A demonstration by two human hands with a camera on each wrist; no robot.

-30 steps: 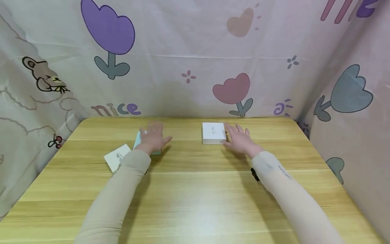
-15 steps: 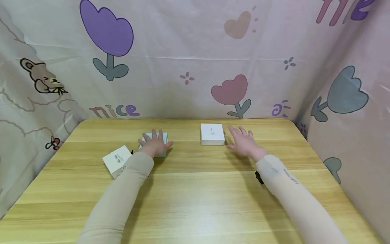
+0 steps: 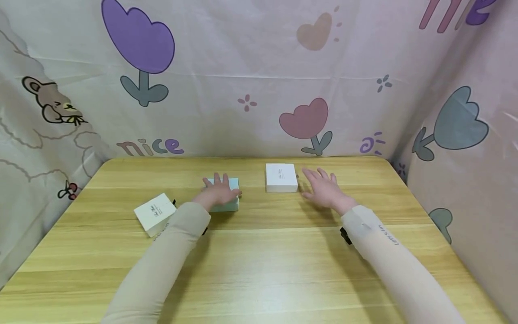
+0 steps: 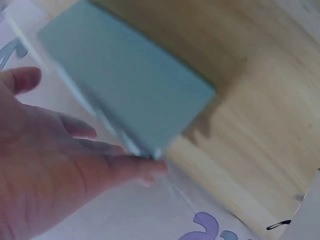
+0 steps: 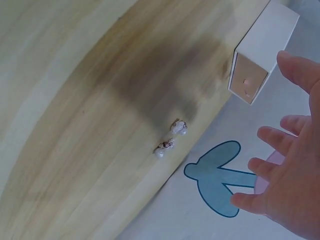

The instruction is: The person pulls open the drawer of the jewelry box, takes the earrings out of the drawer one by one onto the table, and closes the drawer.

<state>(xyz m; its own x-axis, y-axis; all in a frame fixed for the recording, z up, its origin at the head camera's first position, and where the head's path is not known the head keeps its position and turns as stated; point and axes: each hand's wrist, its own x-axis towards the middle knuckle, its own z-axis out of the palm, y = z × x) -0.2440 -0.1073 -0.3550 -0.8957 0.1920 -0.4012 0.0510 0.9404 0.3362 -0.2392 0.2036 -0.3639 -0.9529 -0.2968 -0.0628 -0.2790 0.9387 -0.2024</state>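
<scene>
My left hand [image 3: 218, 194] lies over a light-blue box [image 3: 226, 207] left of the table's middle, its fingers spread. In the left wrist view the fingers run along one long edge of the box [image 4: 127, 75], straight rather than curled round it. Right of it stands a small white box [image 3: 281, 179] with dark print on its lid. My right hand [image 3: 323, 191] hovers beside that box with its fingers apart and nothing in them. In the right wrist view this white box [image 5: 267, 40] shows a tan end face. Two small pearly ornaments [image 5: 172, 137] lie on the table near the right hand.
A second printed white box [image 3: 155, 212] sits askew at the left, close to my left sleeve, with a small black loop [image 3: 174, 202] at its corner. The wooden table [image 3: 263, 270] meets a patterned curtain [image 3: 226, 90] at its back edge.
The light-blue box has slid to the right along with my left hand. My right hand has drawn slightly away from the white box. Both white boxes have stayed in place.
</scene>
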